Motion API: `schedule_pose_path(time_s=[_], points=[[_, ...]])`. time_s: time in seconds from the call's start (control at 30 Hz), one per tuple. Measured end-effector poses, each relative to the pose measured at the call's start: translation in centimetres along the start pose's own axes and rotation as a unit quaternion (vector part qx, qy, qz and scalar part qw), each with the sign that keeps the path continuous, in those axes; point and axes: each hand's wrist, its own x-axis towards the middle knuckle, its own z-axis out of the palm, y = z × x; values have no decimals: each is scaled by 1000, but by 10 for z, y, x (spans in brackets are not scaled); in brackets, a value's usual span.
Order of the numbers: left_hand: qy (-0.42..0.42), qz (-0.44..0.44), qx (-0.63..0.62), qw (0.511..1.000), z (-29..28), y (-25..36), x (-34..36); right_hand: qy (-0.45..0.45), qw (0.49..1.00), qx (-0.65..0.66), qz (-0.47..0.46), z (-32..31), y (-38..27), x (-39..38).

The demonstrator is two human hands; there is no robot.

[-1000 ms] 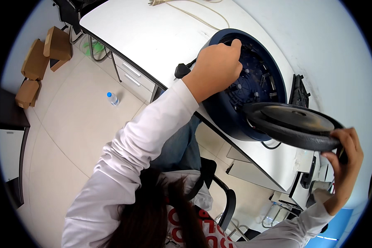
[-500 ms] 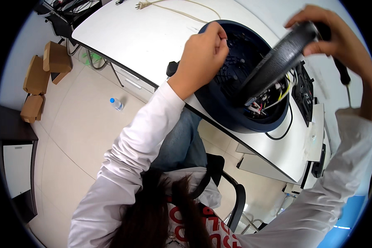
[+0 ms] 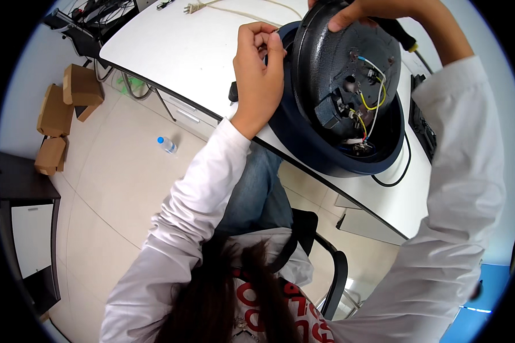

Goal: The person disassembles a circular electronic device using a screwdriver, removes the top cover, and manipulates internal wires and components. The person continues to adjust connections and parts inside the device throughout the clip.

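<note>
A dark blue round housing sits on the white desk. A black round plate stands tilted inside it, underside toward me, with yellow, white and red wires attached. My right hand grips the plate's upper rim and also holds a screwdriver with a dark handle. My left hand is closed at the housing's upper left rim, thumb and fingers pinched; what they hold is hard to make out.
A pale plug cord lies at the desk's back. A black cable loops at the right, near a dark flat object. Below are a chair arm, cardboard boxes and a plastic bottle.
My right hand has raised the black plate from lying tilted at the right to standing up, showing its wired underside, then moved it leftward. My left hand has moved up and left.
</note>
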Motion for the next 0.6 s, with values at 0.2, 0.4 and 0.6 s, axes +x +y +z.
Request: schedule_pose_path(time_s=[0.2,0.4,0.6], points=[[35,-38,-11,999,-7,11,2,50,998,22,-29,5,11,16],[-11,-97,-4,995,-23,66,-26,444,894,14,-53,51,24,-89],[-288,-24,20,957,-27,121,-75,493,867,74,32,186,-52,-155]])
